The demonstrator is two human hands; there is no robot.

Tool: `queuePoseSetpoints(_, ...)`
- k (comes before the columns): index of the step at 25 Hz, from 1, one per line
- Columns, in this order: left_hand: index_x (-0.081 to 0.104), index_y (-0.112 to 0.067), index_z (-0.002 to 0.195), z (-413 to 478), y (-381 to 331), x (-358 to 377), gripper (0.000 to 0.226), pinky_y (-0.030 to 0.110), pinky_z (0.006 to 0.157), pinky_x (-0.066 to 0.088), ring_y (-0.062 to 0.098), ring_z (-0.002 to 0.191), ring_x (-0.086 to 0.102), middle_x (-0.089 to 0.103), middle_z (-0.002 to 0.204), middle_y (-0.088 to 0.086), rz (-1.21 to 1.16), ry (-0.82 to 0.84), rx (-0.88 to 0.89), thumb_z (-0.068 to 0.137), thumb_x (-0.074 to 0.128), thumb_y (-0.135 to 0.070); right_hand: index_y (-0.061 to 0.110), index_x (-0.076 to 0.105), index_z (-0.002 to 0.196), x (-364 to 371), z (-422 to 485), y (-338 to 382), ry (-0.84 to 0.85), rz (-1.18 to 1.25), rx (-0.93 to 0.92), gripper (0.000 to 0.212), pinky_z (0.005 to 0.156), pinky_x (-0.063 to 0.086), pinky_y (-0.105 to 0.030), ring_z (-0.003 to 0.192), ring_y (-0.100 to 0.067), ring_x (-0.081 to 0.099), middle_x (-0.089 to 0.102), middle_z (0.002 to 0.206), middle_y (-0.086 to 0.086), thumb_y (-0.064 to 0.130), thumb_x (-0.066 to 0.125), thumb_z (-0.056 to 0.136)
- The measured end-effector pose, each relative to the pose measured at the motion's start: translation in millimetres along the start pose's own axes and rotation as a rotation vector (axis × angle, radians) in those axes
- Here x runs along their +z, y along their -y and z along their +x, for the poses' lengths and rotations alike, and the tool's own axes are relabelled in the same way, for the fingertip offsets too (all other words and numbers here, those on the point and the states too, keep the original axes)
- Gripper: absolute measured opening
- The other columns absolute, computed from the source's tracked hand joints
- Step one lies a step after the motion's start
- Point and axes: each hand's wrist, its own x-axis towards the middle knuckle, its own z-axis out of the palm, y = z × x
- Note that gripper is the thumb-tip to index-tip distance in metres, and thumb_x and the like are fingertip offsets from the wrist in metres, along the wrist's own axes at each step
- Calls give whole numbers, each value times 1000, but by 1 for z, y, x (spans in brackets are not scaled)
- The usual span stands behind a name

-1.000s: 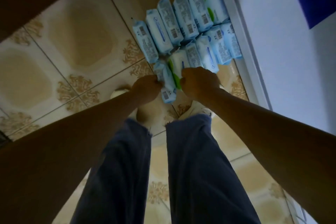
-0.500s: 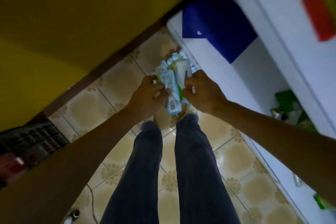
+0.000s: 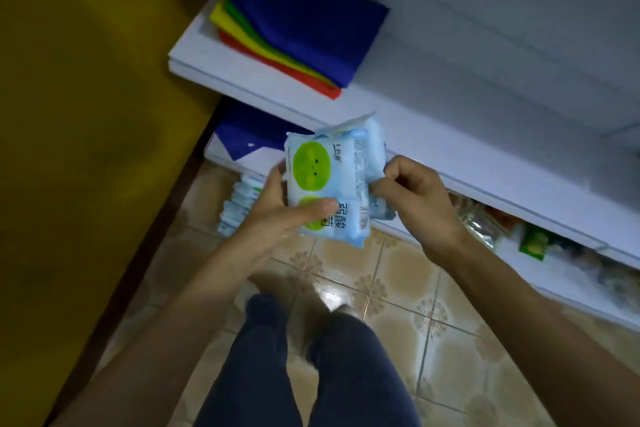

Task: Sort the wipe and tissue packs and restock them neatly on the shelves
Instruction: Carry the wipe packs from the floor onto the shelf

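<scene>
We count two hands on one bundle of wipe packs (image 3: 375, 149), held up in front of the edge of the white shelf (image 3: 450, 149) and above the tiled floor (image 3: 398, 288). The left hand (image 3: 273, 218) grips the front pack (image 3: 311, 166) from its left side, thumb laid across the face, where we count two green circles; the right hand (image 3: 419, 198) is curled and pinches the packs at the bundle's right edge. Behind the front pack we make out at least two more; the exact number we cannot tell.

On the floor, beside the shelf's foot, stands one row of packs (image 3: 235, 208); we see four or five edges, the rest hidden behind the left hand. On the shelf lies one stack of folded sheets (image 3: 304, 21) in four colours: blue on top, then green, yellow, and red at the bottom. One more blue sheet (image 3: 242, 125) lies on the level below. Further right on that lower level we see a green packet (image 3: 535, 243) among blurred goods. Two legs in dark trousers (image 3: 353, 374) stand on the tiles; a yellow wall (image 3: 86, 114) fills the left.
</scene>
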Motion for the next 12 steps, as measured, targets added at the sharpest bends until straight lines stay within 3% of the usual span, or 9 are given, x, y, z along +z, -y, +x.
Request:
queuePoseSetpoints(1,50,-12,129,-5,-1,21,90,34,83,56,22,109,65,68,120,6,-18,116,-37,52,93,-25,10,46,72,-11,-17,-4,-79,79,1,21,53,42,-16,58,-4,52,57,64,9,-3,60,82)
queuePoseSetpoints(3,54,-7,126,-19,2,62,62,29,81,54,21,106,66,70,115,7,19,245,-31,70,81,-7,15,52,95,-36,-49,-15,-190,227,22,24,61,50,-19,76,-6,65,68,87,5,-3,61,82)
queuePoseSetpoints(6,56,-4,126,-42,18,110,54,33,84,54,24,108,65,69,117,11,28,237,7,74,72,-5,17,48,128,-74,-89,-33,-247,317,76,50,74,55,-26,99,-18,66,68,111,-6,-3,63,85)
queuePoseSetpoints(9,62,-9,119,-54,37,161,57,36,86,56,25,106,66,69,117,11,-94,177,-18,65,78,-15,12,57,121,-125,-132,-49,-400,481,59,40,73,53,-29,91,-20,66,70,107,-7,-5,60,84)
queuePoseSetpoints(12,60,-8,122,-58,45,215,51,33,84,56,25,108,65,67,119,10,-150,147,13,73,70,-12,16,62,107,-172,-176,-65,-478,625,53,32,78,50,-39,90,-23,65,70,102,-5,-4,58,84)
